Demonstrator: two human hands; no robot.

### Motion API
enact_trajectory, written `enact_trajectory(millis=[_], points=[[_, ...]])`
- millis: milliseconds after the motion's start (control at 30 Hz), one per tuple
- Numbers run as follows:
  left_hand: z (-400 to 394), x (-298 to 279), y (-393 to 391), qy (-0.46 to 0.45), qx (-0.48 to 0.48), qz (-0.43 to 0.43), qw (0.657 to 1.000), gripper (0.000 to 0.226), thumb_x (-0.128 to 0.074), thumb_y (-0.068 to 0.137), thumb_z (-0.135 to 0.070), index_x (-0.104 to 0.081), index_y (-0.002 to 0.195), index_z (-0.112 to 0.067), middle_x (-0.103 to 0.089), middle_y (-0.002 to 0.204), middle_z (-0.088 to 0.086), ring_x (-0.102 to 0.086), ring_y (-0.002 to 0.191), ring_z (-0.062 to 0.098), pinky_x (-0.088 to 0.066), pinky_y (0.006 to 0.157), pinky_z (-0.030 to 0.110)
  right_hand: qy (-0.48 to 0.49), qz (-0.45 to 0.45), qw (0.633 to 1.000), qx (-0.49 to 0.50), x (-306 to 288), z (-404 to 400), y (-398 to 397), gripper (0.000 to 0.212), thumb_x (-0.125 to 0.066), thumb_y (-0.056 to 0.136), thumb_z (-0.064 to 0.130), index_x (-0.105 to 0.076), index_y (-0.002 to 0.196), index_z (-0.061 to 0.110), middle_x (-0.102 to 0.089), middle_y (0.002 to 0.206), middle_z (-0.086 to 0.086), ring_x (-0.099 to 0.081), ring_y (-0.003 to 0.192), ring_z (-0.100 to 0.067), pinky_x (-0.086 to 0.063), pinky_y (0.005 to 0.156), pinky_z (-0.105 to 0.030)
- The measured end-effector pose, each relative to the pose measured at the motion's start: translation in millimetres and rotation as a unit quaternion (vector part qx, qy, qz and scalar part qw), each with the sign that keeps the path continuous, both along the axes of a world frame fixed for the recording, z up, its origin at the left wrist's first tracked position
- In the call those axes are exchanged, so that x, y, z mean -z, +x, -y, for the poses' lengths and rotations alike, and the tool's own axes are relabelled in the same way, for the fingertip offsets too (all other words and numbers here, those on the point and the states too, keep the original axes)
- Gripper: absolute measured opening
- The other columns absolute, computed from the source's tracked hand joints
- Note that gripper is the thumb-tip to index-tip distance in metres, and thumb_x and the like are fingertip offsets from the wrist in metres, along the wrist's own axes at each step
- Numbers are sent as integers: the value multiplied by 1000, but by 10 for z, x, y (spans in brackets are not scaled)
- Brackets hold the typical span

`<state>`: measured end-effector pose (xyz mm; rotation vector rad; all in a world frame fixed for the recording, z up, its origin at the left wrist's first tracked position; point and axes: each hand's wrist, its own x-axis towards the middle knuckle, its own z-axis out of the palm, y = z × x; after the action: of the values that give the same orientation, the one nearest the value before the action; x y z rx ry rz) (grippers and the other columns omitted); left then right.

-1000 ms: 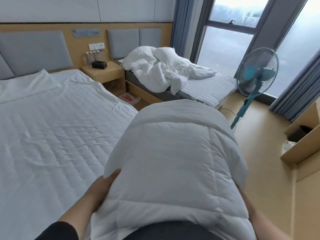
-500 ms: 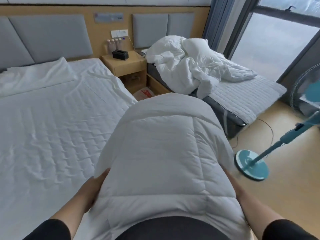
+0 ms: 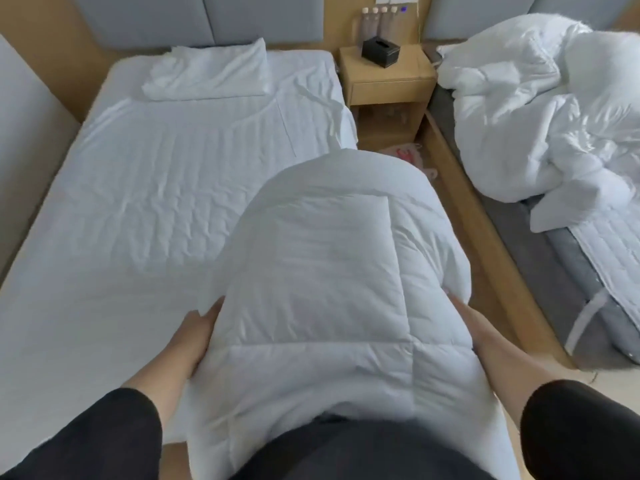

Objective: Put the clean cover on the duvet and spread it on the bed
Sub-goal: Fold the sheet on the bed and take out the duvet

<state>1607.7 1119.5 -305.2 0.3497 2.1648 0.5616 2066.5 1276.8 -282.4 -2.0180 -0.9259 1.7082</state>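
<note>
The near bed (image 3: pixel 121 209) lay flat and open from its foot edge up to the pillow (image 3: pixel 211 72) at its head edge; the folded duvet (image 3: pixel 332 282) overhung its right edge; the gap beside it ran narrow, shut in by the nightstand (image 3: pixel 389 77) and the second bed's heaped bedding (image 3: pixel 540 109).

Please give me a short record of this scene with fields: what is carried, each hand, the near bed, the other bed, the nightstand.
carried: folded quilted duvet, held against the body
left hand: supports the duvet's left side
right hand: supports its right side
near bed: white sheet, one pillow
other bed: crumpled white bedding
nightstand: black tissue box
</note>
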Motion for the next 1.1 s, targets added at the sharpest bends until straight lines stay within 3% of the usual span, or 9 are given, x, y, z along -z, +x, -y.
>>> enact_trajectory(millis=[67, 133, 233, 367, 533, 667, 900, 1000, 1100], points=[[-125, 255, 103, -39, -32, -27, 998, 97, -43, 87, -78, -31, 154, -8, -42, 152, 20, -47, 134, 41, -40, 105, 47, 1, -16, 1000, -14, 162, -256, -94, 75, -82, 39, 73, -65, 94, 24, -72, 80, 15, -67, 70, 0, -51, 62, -19], [-196, 484, 204, -81, -49, -48, 994, 79, -36, 99, -65, -26, 156, -12, -39, 154, 20, -43, 136, 42, -36, 110, 50, -21, -15, 999, -34, 406, -491, -208, 70, -86, 48, 73, -69, 95, 23, -76, 87, 12, -72, 80, -8, -55, 70, -25], [-117, 656, 261, -77, -46, -60, 994, 68, -32, 103, -58, -26, 157, -16, -36, 157, 15, -40, 140, 40, -32, 113, 49, -38, 10, 997, -73, 736, -592, -283, 86, -79, 50, 84, -68, 115, 30, -72, 106, 11, -67, 100, -16, -51, 90, -37], [57, 667, 185, -44, -13, -48, 998, 67, -31, 100, -63, -28, 156, -26, -40, 157, 7, -40, 142, 34, -32, 116, 50, 19, 63, 995, -80, 825, -586, -394, 94, -72, 50, 90, -61, 127, 36, -69, 107, 15, -65, 96, -10, -48, 74, -29], [79, 629, 32, -29, -6, -46, 999, 66, -30, 103, -59, -20, 159, -27, -28, 164, 5, -28, 149, 31, -23, 122, 50, 58, 115, 988, -81, 562, -553, -535, 69, -71, 63, 79, -65, 117, 36, -71, 95, 18, -66, 86, -9, -45, 66, -28], [218, 633, -167, -9, 11, -31, 999, 63, -28, 102, -61, -20, 158, -33, -25, 165, 3, -26, 150, 30, -21, 121, 46, 93, 178, 975, -97, 216, -457, -785, 64, -68, 61, 77, -63, 95, 23, -70, 80, 15, -65, 75, -12, -42, 58, -26], [748, 693, -832, 36, 41, 93, 994, 66, -33, 101, -63, -25, 158, -29, -28, 164, 0, -27, 150, 26, -23, 122, 44, 182, 293, 918, -194, -427, 35, -1748, 69, -61, 66, 77, -54, 105, 20, -65, 95, 1, -62, 82, -23, -49, 68, -38], [1054, 534, -1309, 44, 77, 154, 984, 67, -40, 98, -65, -26, 157, -35, -30, 162, -4, -35, 144, 25, -35, 114, 45, 232, 260, 912, -214, -753, 430, -2479, 59, -64, 69, 73, -56, 102, 25, -69, 93, 3, -66, 80, -20, -46, 60, -33], [1395, 238, -1744, 77, 79, 190, 975, 62, -43, 96, -66, -34, 152, -40, -42, 152, -6, -46, 131, 21, -44, 101, 41, 235, 73, 943, -225, -1041, 829, -3363, 62, -75, 63, 64, -63, 115, 33, -76, 104, 2, -75, 88, -19, -57, 65, -31]])
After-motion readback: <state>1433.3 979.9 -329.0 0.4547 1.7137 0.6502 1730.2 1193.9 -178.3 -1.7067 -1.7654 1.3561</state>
